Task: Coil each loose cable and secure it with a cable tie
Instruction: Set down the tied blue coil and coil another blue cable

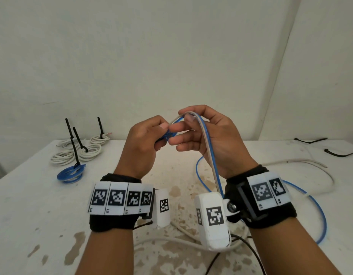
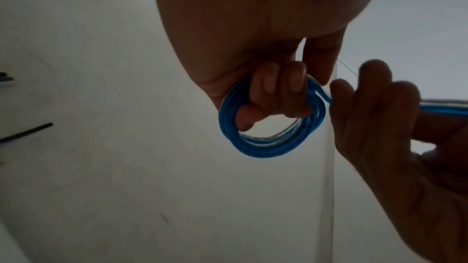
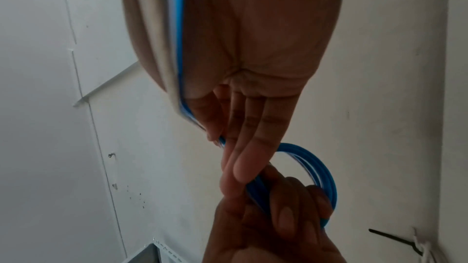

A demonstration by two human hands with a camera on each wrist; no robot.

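The left hand [image 1: 141,143] has its fingers curled through a small blue coil [image 2: 272,119], gripping it above the table [image 1: 33,211]. Just beside it, touching, the right hand [image 1: 209,139] pinches the blue cable [image 1: 208,147] between thumb and forefinger, other fingers straight. From that pinch the free length runs back over the right palm, down past the wrist and loops on the table to the right, so the right hand is the nearer to feed it. Far left lie tied coils [image 1: 80,153]; far right, spare ties [image 1: 310,140]. Stained white table, white walls.
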